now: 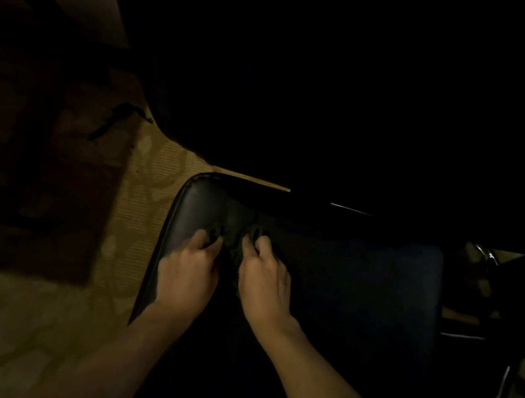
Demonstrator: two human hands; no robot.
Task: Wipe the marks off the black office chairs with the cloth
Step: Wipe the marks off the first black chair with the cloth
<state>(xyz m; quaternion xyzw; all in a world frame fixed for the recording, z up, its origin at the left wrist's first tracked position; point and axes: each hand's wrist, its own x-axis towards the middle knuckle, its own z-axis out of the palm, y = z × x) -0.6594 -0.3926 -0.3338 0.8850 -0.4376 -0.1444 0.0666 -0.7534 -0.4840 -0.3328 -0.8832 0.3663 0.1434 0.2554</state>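
Both hands, left hand (pixel 188 268) and right hand (pixel 263 277), pinch the dark crumpled cloth (pixel 236 244) in curled fingers near the glossy black leather chair seat's (pixel 361 285) back-left corner, bunching it to wipe.

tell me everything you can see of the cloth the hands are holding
The dark, greenish cloth is bunched and crumpled, soft fabric by its look, though the dim light hides its weave and full size. It lies against the smooth black leather-like chair seat, near the seat's far left corner. The left hand grips one bunched end and the right hand grips the other, fingers curled round it, with a strip of cloth showing between them. Most of it is hidden under the hands.
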